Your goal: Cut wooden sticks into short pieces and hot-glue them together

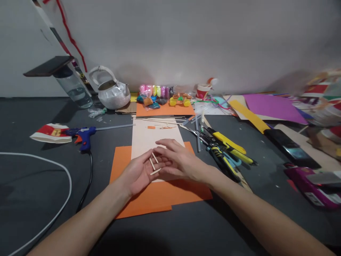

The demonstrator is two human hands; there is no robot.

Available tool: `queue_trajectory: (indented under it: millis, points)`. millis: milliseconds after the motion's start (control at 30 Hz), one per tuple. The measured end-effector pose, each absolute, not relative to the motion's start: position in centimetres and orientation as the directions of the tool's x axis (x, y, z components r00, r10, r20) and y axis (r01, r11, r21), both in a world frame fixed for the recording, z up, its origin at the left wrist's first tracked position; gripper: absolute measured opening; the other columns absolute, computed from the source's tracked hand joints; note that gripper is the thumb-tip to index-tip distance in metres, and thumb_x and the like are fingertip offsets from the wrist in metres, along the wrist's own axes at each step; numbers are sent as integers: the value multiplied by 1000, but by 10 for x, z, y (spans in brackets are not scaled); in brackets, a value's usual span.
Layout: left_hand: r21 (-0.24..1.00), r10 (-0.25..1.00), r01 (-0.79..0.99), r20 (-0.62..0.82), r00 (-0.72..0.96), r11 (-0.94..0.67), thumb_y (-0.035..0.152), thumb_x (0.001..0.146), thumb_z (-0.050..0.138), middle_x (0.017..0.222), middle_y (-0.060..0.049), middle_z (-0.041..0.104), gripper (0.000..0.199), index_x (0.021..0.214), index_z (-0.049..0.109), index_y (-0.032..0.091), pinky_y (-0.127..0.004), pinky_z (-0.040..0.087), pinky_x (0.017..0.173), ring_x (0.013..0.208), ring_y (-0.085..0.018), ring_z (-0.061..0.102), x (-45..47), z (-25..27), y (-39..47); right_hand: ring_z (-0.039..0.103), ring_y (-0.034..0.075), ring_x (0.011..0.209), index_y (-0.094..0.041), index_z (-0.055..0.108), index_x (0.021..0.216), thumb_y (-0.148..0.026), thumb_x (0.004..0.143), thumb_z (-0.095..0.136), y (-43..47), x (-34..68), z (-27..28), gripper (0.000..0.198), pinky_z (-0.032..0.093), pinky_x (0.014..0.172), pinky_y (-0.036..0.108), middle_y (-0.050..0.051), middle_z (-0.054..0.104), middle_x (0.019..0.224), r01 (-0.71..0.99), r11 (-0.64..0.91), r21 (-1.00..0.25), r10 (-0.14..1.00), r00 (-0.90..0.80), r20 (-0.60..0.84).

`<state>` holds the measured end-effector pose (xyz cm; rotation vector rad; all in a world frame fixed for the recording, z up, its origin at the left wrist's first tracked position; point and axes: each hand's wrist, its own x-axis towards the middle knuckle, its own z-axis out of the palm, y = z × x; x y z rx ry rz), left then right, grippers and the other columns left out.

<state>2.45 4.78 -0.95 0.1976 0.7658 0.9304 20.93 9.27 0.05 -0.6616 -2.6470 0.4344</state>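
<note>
My left hand [140,174] lies palm up and cupped, holding several short pale wooden sticks [152,164] on its palm and fingers. Over it comes my right hand [177,160] from the right, fingers apart and reaching across the left fingertips. Its thumb is close to the lowest stick; whether it touches the stick I cannot tell. The right hand partly hides the left fingers. Beneath both hands are a cream sheet [149,137] and orange sheets [144,199] on the dark table.
A blue glue gun [85,138] lies left, its black cable running forward. Behind stand a silver kettle [114,95] and a water bottle [76,92]. Bagged colored clay [157,92] sits at the back. Pliers and cutters [223,156], a phone [290,147] and a purple device [311,185] lie right.
</note>
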Motion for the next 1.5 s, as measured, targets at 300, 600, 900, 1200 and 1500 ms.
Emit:
queue_trajectory:
  millis: [300, 600, 900, 1200, 1500]
  points:
    - [308, 814, -791, -449, 369, 529, 30, 105, 30, 86, -7, 69, 39, 95, 63, 11, -32, 56, 85, 79, -15, 68, 23, -14, 51, 55, 25, 115, -17, 65, 103, -23, 95, 57, 89, 192, -17, 12, 49, 98, 47, 15, 61, 123, 339, 853, -398, 498, -758, 421]
    - [300, 847, -810, -356, 395, 503, 26, 105, 32, 89, -7, 66, 38, 97, 65, 11, -32, 52, 91, 83, -15, 65, 26, -12, 45, 57, 25, 99, -17, 65, 88, -21, 96, 52, 79, 182, -14, 15, 51, 89, 46, 14, 65, 105, 423, 797, -430, 592, -691, 416]
    - [383, 838, -759, -382, 389, 527, 13, 102, 38, 96, -10, 70, 28, 99, 66, 9, -30, 55, 85, 81, -14, 67, 30, -15, 37, 55, 26, 97, -16, 63, 88, -23, 93, 60, 76, 185, -6, 9, 51, 86, 45, 14, 65, 103, 476, 740, -476, 658, -660, 363]
    - [419, 804, -691, -394, 446, 589, 16, 101, 37, 97, -16, 73, 32, 102, 68, 9, -31, 56, 78, 84, -19, 71, 26, -18, 33, 38, 27, 139, -23, 58, 131, -33, 86, 72, 86, 204, -6, 48, 44, 108, 49, 15, 46, 147, 323, 652, -686, 589, -786, 189]
    - [455, 793, -649, -366, 488, 610, 6, 88, 56, 94, -15, 74, 19, 101, 70, 8, -29, 54, 81, 83, -18, 70, 26, -19, 31, 47, 23, 132, -26, 65, 126, -30, 89, 70, 85, 204, -9, 38, 44, 108, 47, 11, 56, 138, 199, 460, -865, 610, -779, 145]
